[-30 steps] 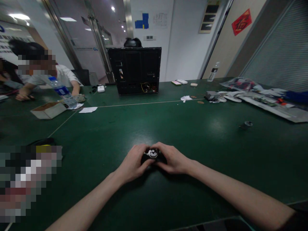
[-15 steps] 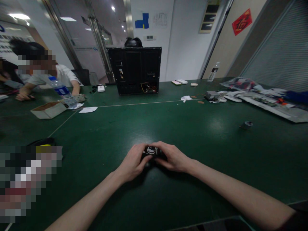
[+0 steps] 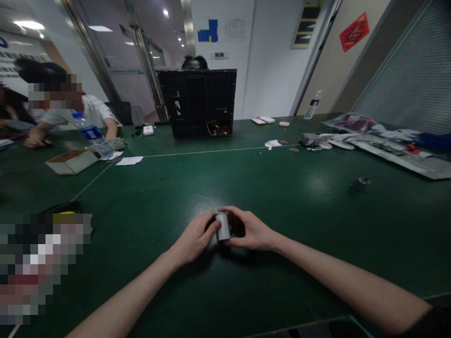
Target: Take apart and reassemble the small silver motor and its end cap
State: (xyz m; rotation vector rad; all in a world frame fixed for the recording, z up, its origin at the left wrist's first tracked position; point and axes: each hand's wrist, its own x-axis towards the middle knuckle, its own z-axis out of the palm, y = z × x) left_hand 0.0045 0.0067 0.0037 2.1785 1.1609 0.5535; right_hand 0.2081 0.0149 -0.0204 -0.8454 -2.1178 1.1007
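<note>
A small electric motor (image 3: 223,227) with a silver, can-shaped body is held between my hands just above the green table (image 3: 197,291). Its side faces me and it stands nearly upright. My left hand (image 3: 195,237) is closed on its left side, thumb across the casing, with the other fingers partly hidden behind. From the right, my right hand (image 3: 252,230) grips it, fingers at the upper end and thumb near the lower end. A second motor-like cylinder (image 3: 361,183) lies apart on the table to the right.
A black panel-like device (image 3: 200,103) stands at the back. An open cardboard box (image 3: 72,162) and a water bottle (image 3: 92,135) are at left, near a seated person (image 3: 95,110). A white tray (image 3: 405,157) with parts lies at right. Something pixelated covers the lower left.
The motor has been turned in my hands: its round end faced me before, and now its silver side does. My right hand has opened into a wider curve around it.
</note>
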